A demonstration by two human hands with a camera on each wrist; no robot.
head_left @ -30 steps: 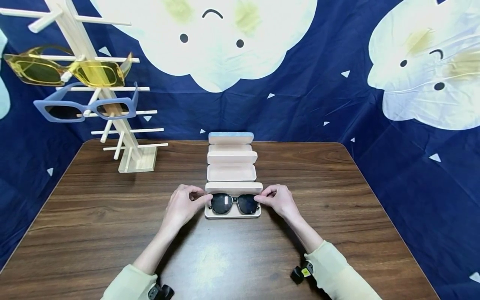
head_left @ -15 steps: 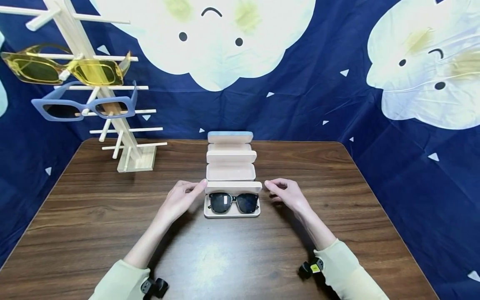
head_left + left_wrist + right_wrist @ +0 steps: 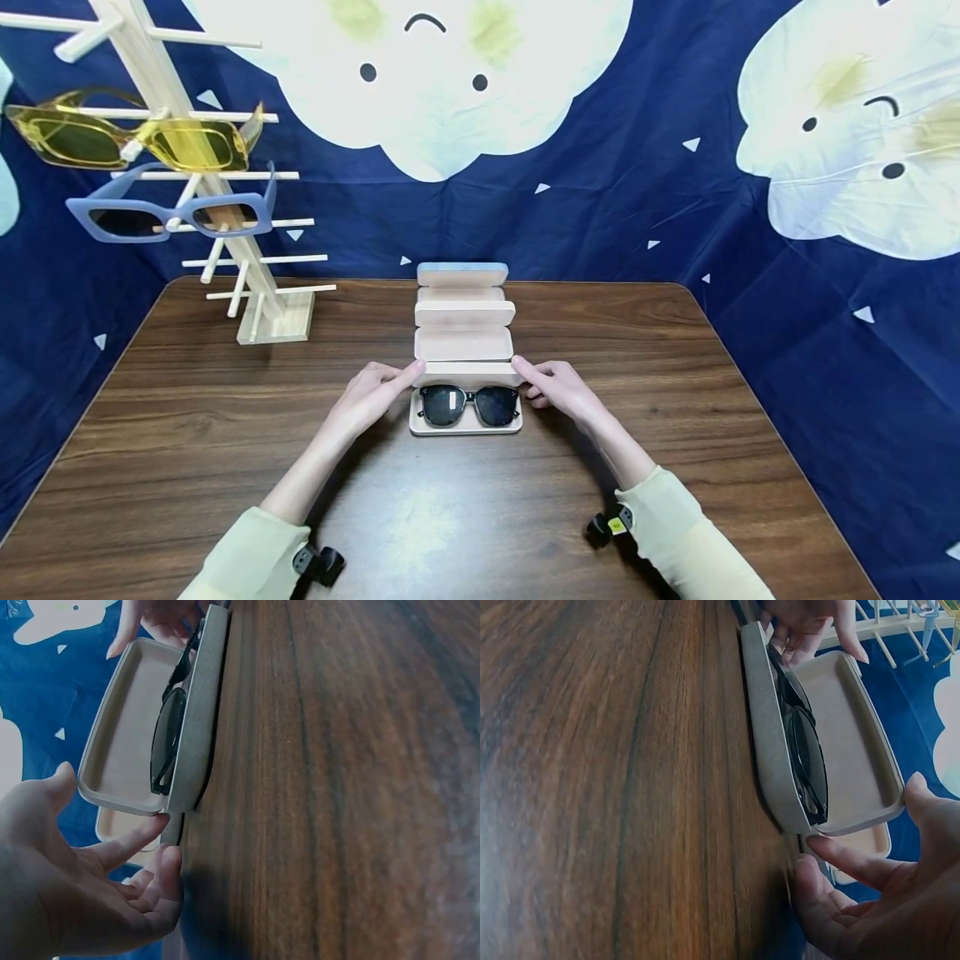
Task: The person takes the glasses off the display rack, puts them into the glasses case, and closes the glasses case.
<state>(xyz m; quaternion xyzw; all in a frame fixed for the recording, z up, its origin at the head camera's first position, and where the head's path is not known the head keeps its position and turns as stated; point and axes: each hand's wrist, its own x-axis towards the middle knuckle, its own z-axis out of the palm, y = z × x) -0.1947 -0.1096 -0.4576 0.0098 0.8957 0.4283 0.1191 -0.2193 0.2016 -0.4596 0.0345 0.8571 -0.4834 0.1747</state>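
Note:
Black-framed sunglasses (image 3: 468, 407) with dark lenses lie folded in the base of a pale pink glasses case (image 3: 465, 431), the nearest in a column. Its lid (image 3: 467, 373) stands raised behind them. My left hand (image 3: 369, 398) is at the lid's left end, its thumb at the upper corner. In the left wrist view, the left index finger (image 3: 131, 844) reaches the case's hinge corner. My right hand (image 3: 561, 390) is at the lid's right end, thumb on the edge. In the right wrist view, the right index finger (image 3: 855, 861) extends to the hinge corner. Neither hand touches the sunglasses.
Behind stand a second open case (image 3: 463, 343) and a third with a bluish lid (image 3: 462, 273). A wooden display rack (image 3: 273, 321) at the left bears yellow sunglasses (image 3: 135, 137) and blue sunglasses (image 3: 172, 208). A blue cloud-patterned cloth (image 3: 600, 217) hangs behind the wooden table (image 3: 637, 358).
Both hands left the sunglasses in the case base and moved back to the raised lid's ends. The right hand swung outward, then came in again to the lid.

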